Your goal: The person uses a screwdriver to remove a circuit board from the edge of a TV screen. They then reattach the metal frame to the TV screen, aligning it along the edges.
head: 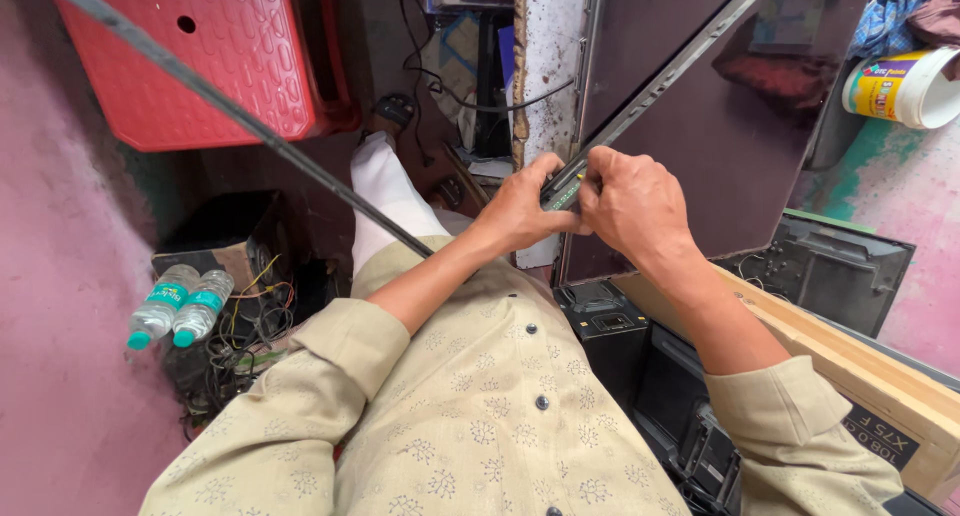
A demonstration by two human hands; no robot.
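Both my hands meet at the near end of a long dark bezel strip (668,81) that runs up to the right across a large dark flat screen panel (730,136). My left hand (520,211) grips the strip's end from the left. My right hand (632,204) closes over it from the right, fingers pinching near a small green and yellow part on the strip. A second long thin dark strip (210,91) runs diagonally from the top left down toward my left forearm.
A red plastic stool (210,56) stands at top left. Two water bottles (180,308) lie by a black box with tangled wires (245,341). A white bucket (900,86) sits top right. A wooden board (850,361) and black device casings (610,321) lie at right.
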